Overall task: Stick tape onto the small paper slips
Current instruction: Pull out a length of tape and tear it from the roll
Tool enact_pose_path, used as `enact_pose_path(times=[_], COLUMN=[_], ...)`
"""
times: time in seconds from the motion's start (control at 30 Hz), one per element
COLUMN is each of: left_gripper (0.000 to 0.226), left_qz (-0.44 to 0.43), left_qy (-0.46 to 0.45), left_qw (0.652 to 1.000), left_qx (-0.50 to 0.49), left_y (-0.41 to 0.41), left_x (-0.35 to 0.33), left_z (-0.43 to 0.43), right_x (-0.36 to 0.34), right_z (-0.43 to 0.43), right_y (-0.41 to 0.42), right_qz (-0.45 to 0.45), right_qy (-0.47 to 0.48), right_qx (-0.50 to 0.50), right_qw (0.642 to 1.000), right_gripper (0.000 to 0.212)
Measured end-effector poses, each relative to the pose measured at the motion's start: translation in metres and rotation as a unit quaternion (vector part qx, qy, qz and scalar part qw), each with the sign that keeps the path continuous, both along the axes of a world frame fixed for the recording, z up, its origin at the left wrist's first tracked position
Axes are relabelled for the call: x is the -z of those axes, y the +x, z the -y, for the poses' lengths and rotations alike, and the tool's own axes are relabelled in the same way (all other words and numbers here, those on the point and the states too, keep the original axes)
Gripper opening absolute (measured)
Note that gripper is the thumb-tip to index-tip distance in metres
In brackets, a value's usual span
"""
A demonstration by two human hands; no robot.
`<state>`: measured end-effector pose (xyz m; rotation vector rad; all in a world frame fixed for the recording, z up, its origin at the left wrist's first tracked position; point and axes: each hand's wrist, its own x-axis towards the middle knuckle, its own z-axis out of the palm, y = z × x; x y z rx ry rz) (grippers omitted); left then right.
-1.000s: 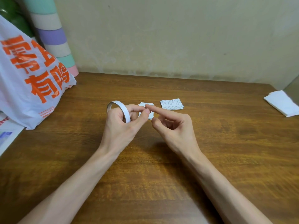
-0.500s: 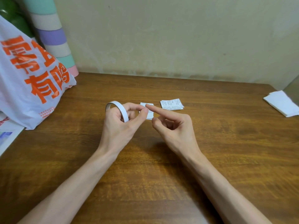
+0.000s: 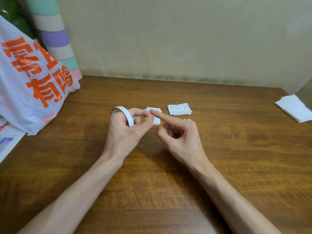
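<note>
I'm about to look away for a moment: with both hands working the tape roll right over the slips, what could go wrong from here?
The right hand's index finger meets the left hand's fingers holding the thin white tape roll; a freed end could stick to skin or fold onto itself. The small printed paper slips lie loose directly behind those fingers, so tape might grab several or land crooked.

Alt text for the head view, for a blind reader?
The left hand grips a tape roll while the index finger of the right hand meets the left fingertips, over paper slips on a wooden table. More slips lie to their right.
</note>
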<state>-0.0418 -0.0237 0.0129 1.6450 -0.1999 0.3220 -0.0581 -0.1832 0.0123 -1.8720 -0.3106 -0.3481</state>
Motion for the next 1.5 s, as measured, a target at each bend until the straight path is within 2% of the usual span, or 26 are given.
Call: enact_pose_path(times=[0.17,0.33,0.57,0.73,0.93,1.1,1.27,1.5], left_gripper=[0.013,0.013,0.012,0.022,0.016,0.014,0.015,0.013], left_qz=[0.002,-0.001,0.007,0.010,0.022,0.022,0.025,0.030], left_qy=[0.013,0.003,-0.004,-0.013,-0.003,0.001,0.000,0.004], left_qw=[1.000,1.000,1.000,1.000,1.000,1.000,0.999,0.999], left_qx=[-0.004,-0.003,0.000,0.012,0.017,0.022,0.023,0.022], left_y=[0.001,-0.001,-0.002,-0.005,-0.006,-0.006,-0.006,-0.006], left_x=[0.001,-0.001,-0.003,-0.007,-0.008,-0.008,-0.008,-0.009], left_z=[-0.001,0.000,0.001,0.002,0.002,0.002,0.002,0.002], right_x=[-0.001,-0.004,-0.010,-0.007,-0.008,-0.010,-0.008,-0.009], right_z=[0.001,0.003,0.005,0.006,0.009,0.008,0.009,0.010], right_y=[-0.001,0.000,0.000,0.001,0.000,-0.001,0.000,0.000], right_qz=[0.001,-0.019,-0.008,-0.050,-0.098,-0.099,-0.116,-0.105], right_qy=[0.002,0.048,0.114,0.149,0.206,0.208,0.216,0.207], right_qx=[-0.004,-0.014,-0.010,-0.004,-0.013,-0.031,-0.015,-0.014], right_qw=[1.000,0.999,0.993,0.988,0.973,0.973,0.969,0.973], right_gripper=[0.051,0.045,0.009,0.016,0.015,0.008,0.015,0.011])
